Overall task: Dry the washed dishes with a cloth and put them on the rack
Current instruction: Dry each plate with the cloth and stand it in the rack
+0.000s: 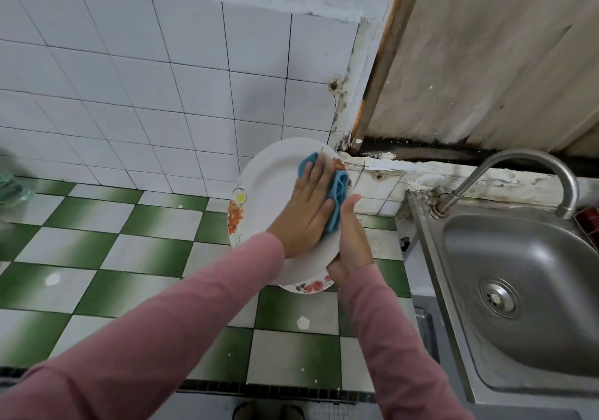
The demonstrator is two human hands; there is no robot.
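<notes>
A large white oval plate [269, 189] with orange and yellow flower prints on its rim is held tilted above the tiled counter. My left hand [306, 212] lies flat on the plate's face, fingers straight, pressing a blue cloth [338, 191] against it. My right hand [351, 241] grips the plate's right edge from below, thumb up beside the cloth. A second plate [311, 286] with pink flowers shows under the first one, resting on the counter. No rack can be made out.
The counter [136, 257] has green and white checked tiles. A steel sink [525, 290] with a curved tap [531, 166] sits at the right. A red object [588, 217] shows at the far right edge, a greenish glass object [13, 186] at the far left.
</notes>
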